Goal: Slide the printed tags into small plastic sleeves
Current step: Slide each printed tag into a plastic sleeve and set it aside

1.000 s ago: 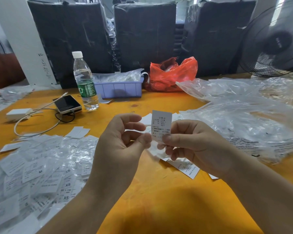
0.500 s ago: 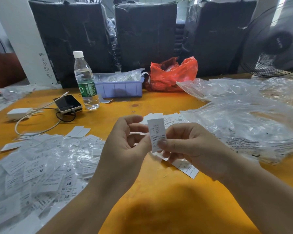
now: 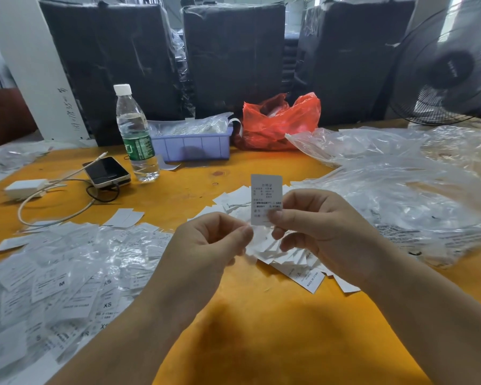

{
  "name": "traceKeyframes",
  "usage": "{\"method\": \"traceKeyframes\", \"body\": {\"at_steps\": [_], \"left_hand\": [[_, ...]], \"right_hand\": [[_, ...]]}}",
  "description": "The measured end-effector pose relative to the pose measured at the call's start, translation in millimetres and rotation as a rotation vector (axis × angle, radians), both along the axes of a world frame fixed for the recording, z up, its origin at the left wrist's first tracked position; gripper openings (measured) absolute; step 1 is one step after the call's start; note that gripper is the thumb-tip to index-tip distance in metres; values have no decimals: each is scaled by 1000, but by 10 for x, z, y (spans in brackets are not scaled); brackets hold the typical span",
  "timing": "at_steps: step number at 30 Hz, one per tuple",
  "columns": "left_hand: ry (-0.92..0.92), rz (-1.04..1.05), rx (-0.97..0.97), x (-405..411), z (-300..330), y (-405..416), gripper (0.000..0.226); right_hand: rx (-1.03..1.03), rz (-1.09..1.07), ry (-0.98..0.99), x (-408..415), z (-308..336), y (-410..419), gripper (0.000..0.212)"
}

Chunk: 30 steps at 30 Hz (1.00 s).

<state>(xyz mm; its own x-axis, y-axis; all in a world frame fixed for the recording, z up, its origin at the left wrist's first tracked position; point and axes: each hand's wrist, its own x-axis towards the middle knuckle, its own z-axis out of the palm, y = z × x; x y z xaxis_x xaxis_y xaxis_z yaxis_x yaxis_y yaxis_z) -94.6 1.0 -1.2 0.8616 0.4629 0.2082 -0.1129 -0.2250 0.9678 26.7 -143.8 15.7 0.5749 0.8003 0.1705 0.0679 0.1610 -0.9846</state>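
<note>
**Holding one printed tag upright above the orange surface**

Spreading across the whole view, the orange surface [image 3: 261, 343] carries everything else. Three black wrapped bundles [image 3: 233, 56] stand behind it, with a fan [image 3: 453, 65] at the far right. Large clear plastic bags [image 3: 400, 190] lie crumpled on the right side, printed sheets showing faintly through them. On the left spreads a heap of sleeved tags [image 3: 53, 287], glossy plastic over white labels marked M, XS and XL. A red plastic bag [image 3: 278, 120] sits open at the back; what it contains cannot be made out. Beside it a blue tray [image 3: 192, 147] holds a clear bag of small pale pieces. A water bottle [image 3: 135, 134] stands just left of the tray, partly filled, with a phone [image 3: 107, 172] and a white charger [image 3: 25, 187] near it. A loose pile of bare tags [image 3: 283, 254] lies under the hands.

The right hand [image 3: 325, 226] is raised, thumb and forefinger pinching the lower edge of a printed tag [image 3: 265, 197], which stands upright. The left hand [image 3: 206, 251] is level with it, fingers curled, thumb and forefinger pressed together just below the tag's corner; whether they pinch a clear sleeve cannot be told
</note>
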Motion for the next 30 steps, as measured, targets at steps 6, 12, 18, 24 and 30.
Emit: {"method": "traceKeyframes", "body": {"at_steps": [6,12,18,24,30], "left_hand": [[-2,-33,3,-5,2,-4,14],[4,-67,19,-13,4,-8,17],[7,-62,34,-12,-4,-8,18],[18,-57,42,-17,-8,-8,18],[24,-50,51,-22,0,-9,19]], "right_hand": [[-34,-76,-111,62,41,-54,29],[-92,-83,-257,42,61,-66,27],[-68,-145,-270,42,71,-66,8],[-59,-167,-319,25,66,-62,10],[-59,-190,-371,14,78,-80,10]]}}
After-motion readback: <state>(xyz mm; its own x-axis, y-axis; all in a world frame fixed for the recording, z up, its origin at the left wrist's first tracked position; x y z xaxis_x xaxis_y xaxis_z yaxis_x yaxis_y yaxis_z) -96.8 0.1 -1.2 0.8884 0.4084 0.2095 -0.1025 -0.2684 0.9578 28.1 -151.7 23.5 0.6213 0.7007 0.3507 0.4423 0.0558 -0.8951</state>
